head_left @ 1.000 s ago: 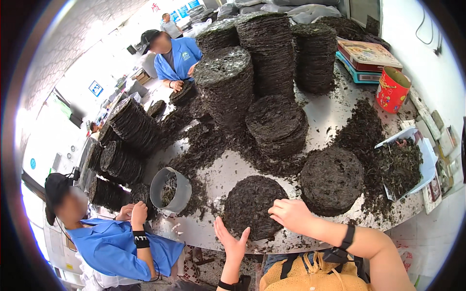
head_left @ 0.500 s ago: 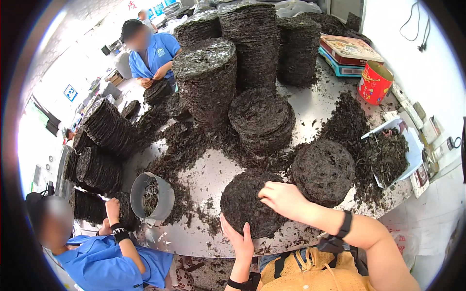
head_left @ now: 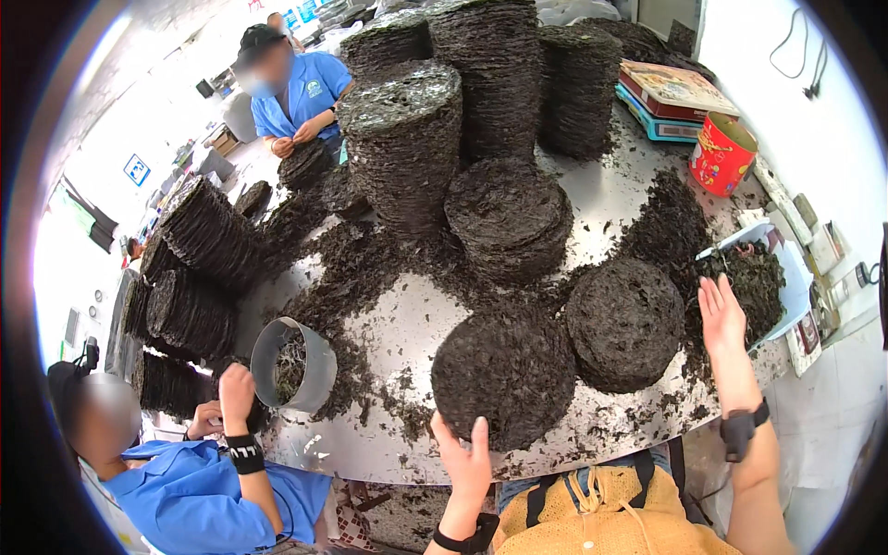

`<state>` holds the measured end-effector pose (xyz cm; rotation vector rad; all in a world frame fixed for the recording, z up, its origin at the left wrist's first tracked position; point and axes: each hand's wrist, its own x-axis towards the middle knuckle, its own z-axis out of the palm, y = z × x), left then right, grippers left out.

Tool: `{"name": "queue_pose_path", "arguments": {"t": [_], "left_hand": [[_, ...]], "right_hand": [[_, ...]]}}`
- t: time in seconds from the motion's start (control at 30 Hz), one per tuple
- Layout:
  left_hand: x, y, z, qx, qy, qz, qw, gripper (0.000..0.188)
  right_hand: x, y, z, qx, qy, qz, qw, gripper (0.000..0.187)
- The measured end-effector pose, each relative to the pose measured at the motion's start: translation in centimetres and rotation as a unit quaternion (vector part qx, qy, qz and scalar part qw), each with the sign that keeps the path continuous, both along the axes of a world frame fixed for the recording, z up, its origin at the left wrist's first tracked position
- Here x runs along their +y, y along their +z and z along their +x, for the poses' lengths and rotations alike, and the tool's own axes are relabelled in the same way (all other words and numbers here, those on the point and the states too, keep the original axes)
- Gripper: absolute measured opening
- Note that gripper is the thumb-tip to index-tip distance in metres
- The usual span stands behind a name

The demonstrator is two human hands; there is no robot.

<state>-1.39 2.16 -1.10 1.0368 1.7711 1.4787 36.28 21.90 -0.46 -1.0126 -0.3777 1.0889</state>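
A round dark seaweed disc (head_left: 504, 375) lies at the near edge of the metal table (head_left: 407, 314). My left hand (head_left: 465, 460) presses against its near side, fingers spread. A second, thicker stack of discs (head_left: 624, 324) sits just to its right. My right hand (head_left: 721, 319) is open, palm down, reaching past that stack toward a white tray (head_left: 795, 277) heaped with loose dark seaweed. A black band wraps each of my wrists.
Tall stacks of seaweed discs (head_left: 402, 139) fill the table's middle and back, with a lower stack (head_left: 509, 217) in front. A red can (head_left: 721, 153) and flat boxes (head_left: 671, 92) stand far right. A person in blue (head_left: 199, 490) holds a metal ring (head_left: 291, 365); another (head_left: 296, 92) works opposite.
My right hand has left the near disc and swung right toward the white tray. My left hand has stayed at the disc's near edge. The view has shifted slightly.
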Motion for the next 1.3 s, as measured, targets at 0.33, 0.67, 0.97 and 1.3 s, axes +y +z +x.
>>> {"name": "queue_pose_path", "arguments": {"t": [0.33,0.67,0.97,1.3], "left_hand": [[0.7,4.2,2.6,-0.505,-0.071,-0.026,0.860,0.037],[0.7,4.8,6.6,-0.557,-0.136,0.003,0.819,0.043],[1.8,6.1,6.1,-0.687,-0.251,-0.113,0.672,0.053],[2.8,6.2,5.6,-0.744,-0.116,-0.039,0.656,0.054]], "right_hand": [[-10.4,8.1,-17.3,-0.502,0.387,0.299,0.714,0.010],[-11.6,7.9,-18.7,-0.661,0.318,0.364,0.574,0.020],[-10.7,5.5,-17.5,-0.640,0.369,0.384,0.554,0.014],[-10.5,5.1,-8.6,-0.148,0.347,0.167,0.911,0.029]]}}
